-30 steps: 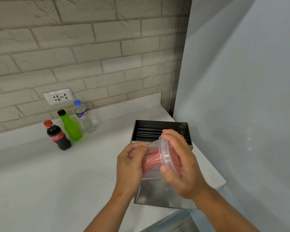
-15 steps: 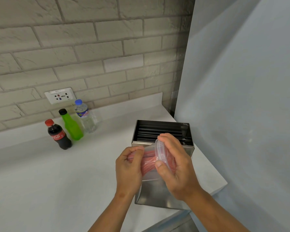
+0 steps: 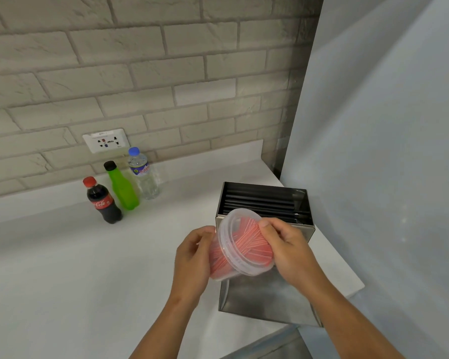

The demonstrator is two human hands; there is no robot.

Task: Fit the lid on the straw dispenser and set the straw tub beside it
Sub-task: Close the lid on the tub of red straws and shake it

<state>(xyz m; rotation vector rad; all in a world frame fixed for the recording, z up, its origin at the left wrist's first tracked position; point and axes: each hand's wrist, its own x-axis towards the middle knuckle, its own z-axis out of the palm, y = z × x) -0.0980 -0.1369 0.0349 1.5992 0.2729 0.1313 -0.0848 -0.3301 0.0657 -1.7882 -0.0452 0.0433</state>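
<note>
A clear plastic straw tub full of red-and-white straws is held tilted in the air, its lidded mouth facing up and to the right. My left hand grips its base from the left. My right hand grips its rim and lid from the right. Behind and below the tub stands the steel straw dispenser, open on top, with black straws lying inside. No separate dispenser lid shows.
The dispenser stands near the right end of a white counter, close to its front edge. At the back left stand a cola bottle, a green bottle and a water bottle. A grey panel closes the right side.
The tub has turned in my hands so that its lidded mouth now faces the camera more. My right hand has shifted from covering the lid to gripping its right edge.
</note>
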